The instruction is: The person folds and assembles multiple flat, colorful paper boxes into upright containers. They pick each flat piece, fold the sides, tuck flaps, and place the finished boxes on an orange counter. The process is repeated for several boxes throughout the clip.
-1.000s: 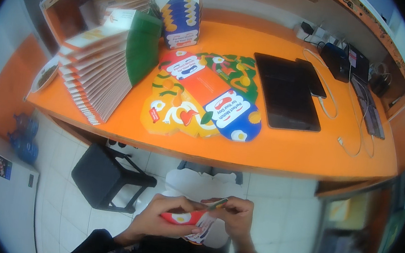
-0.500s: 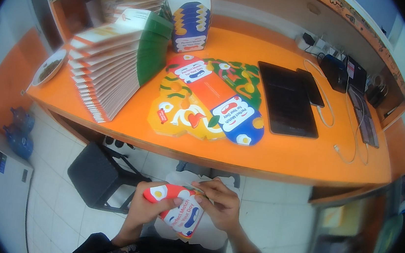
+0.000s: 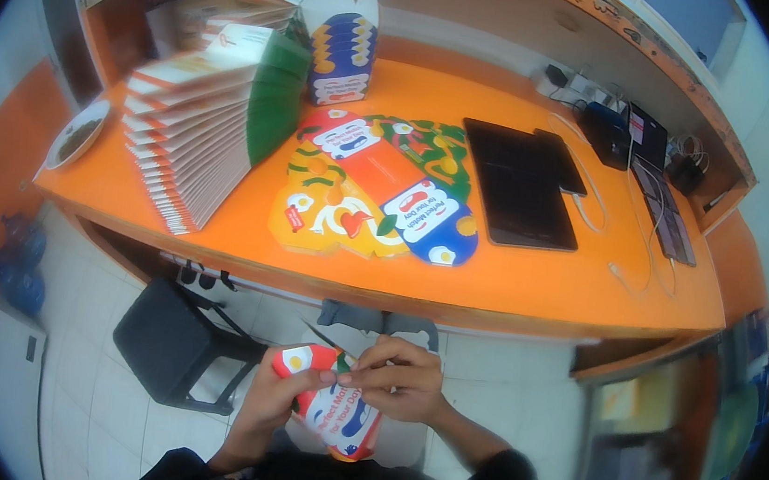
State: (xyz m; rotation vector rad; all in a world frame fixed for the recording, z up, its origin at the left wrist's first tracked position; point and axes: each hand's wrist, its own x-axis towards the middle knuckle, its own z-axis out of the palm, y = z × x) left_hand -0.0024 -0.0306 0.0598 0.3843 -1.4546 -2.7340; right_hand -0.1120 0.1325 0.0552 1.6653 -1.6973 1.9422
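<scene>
Low in front of me, over my lap, I hold a printed paper food box (image 3: 342, 420) in red, white and blue, tilted and partly folded. Its side is gripped by my left hand (image 3: 273, 390), thumb lying across the printed face. My right hand (image 3: 400, 379) pinches the upper edge of the same box, fingers bent close to the left thumb. Behind the hands a pale scalloped card piece shows; I cannot tell whether it belongs to this box. Flat colourful box blanks (image 3: 380, 176) lie piled on the orange desk (image 3: 530, 283).
Nested folded boxes (image 3: 342, 59) stand at the back of the desk, beside a fanned stack of green-and-white cartons (image 3: 204, 127). A bowl (image 3: 79, 135) sits far left. A black tablet (image 3: 521, 187), phone and cables lie right. A black stool (image 3: 177, 345) stands on the floor.
My right hand has shifted left along the box's upper edge, closer to my left thumb. The box has tipped somewhat, and the whole view has shifted slightly.
</scene>
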